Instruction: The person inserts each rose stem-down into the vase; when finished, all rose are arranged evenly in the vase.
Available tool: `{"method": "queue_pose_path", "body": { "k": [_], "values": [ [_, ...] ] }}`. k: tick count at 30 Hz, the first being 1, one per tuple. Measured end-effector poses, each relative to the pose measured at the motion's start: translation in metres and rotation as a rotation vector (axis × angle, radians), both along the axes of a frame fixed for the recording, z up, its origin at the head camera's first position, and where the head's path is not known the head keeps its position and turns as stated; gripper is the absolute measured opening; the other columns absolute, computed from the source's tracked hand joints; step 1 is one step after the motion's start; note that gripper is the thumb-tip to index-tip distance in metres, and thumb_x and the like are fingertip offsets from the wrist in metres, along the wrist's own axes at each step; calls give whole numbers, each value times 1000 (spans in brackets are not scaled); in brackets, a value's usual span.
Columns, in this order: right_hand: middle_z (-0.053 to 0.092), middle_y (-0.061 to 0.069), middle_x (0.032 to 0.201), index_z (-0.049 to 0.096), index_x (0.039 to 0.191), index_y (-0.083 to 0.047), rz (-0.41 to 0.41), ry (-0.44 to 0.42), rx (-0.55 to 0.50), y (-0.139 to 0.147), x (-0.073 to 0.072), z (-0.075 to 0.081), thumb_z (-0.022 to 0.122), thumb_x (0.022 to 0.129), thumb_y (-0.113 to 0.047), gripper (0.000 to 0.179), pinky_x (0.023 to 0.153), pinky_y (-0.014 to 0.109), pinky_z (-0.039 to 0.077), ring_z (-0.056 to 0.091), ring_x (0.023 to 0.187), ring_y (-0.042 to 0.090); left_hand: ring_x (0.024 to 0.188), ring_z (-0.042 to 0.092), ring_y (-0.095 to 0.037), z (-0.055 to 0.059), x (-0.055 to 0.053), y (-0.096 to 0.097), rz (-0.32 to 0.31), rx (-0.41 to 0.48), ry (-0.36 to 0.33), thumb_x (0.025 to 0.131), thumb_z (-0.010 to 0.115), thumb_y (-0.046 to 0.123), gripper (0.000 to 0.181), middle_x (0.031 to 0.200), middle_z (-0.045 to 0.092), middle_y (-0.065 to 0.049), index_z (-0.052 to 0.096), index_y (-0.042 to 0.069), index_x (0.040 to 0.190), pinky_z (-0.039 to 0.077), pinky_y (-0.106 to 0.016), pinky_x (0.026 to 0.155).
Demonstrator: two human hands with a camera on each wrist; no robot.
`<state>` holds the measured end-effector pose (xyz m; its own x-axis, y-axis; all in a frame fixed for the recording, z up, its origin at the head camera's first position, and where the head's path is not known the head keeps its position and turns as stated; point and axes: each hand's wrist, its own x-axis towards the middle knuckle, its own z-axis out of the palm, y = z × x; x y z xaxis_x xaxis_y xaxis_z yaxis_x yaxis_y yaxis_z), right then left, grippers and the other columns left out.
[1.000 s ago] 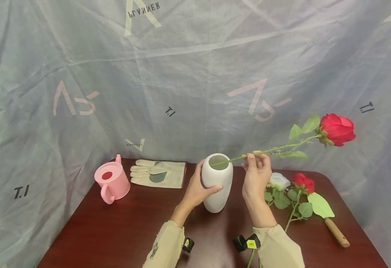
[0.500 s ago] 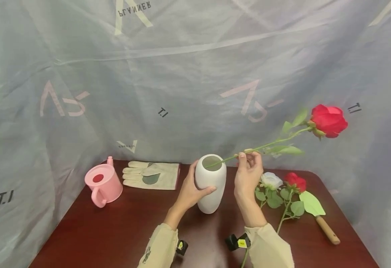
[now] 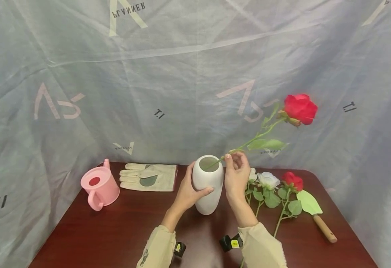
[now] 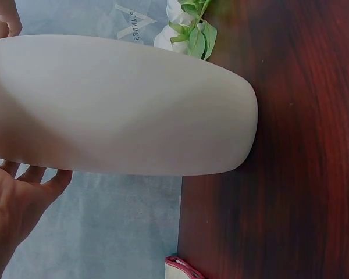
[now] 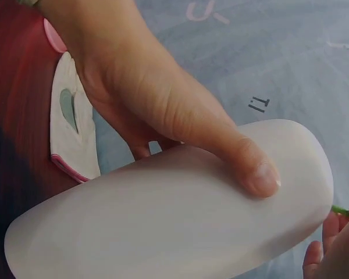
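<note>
A white vase (image 3: 209, 193) stands near the middle of the table, and my left hand (image 3: 189, 190) grips its left side, thumb across the front. In the right wrist view the left thumb (image 5: 259, 174) presses on the vase wall (image 5: 163, 215). My right hand (image 3: 237, 176) pinches the green stem of a red rose (image 3: 300, 108) just right of the vase mouth. The stem's lower end is inside the mouth, and the bloom leans up to the right. How deep the stem reaches is hidden.
White roses (image 3: 268, 180), another red rose (image 3: 293, 181) and a green trowel with a wooden handle (image 3: 325, 227) lie at the right. A work glove (image 3: 148, 177) and a pink watering can (image 3: 101, 188) are at the left. Grey cloth (image 3: 182, 93) hangs behind the table (image 3: 115, 230).
My right hand has moved left toward the vase mouth, carrying the rose. The bloom has swung left and up, so the stem stands steeper. My left hand keeps its grip on the vase.
</note>
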<state>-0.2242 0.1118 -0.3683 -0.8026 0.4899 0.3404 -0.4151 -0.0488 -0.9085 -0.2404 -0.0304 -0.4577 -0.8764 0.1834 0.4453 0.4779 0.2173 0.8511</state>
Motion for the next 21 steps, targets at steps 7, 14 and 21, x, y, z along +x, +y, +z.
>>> {"method": "queue_pose_path", "body": {
  "k": [7, 14, 21],
  "values": [
    [61, 8, 86, 57, 91, -1, -4, -46, 99, -4, 0, -4, 62, 88, -6, 8, 69, 22, 43, 56, 79, 14, 108, 51, -17, 1, 1, -1, -6, -1, -8, 69, 82, 32, 95, 127, 50, -1, 24, 23, 144, 42, -43, 87],
    [62, 10, 89, 61, 89, -1, 17, -79, 249, -1, 0, -6, 63, 88, -9, 8, 67, 25, 46, 57, 79, 19, 107, 52, -22, 14, 10, 0, -21, -12, -30, 71, 81, 19, 94, 127, 50, -8, 23, 13, 145, 43, -44, 85],
    [65, 6, 84, 68, 88, -4, 6, -37, 486, 5, -2, 1, 64, 83, -7, 7, 66, 34, 47, 56, 77, 22, 105, 53, -26, 34, 23, 0, -31, -19, -35, 72, 80, 15, 90, 126, 50, -12, 25, 9, 143, 44, -43, 83]
  ]
}}
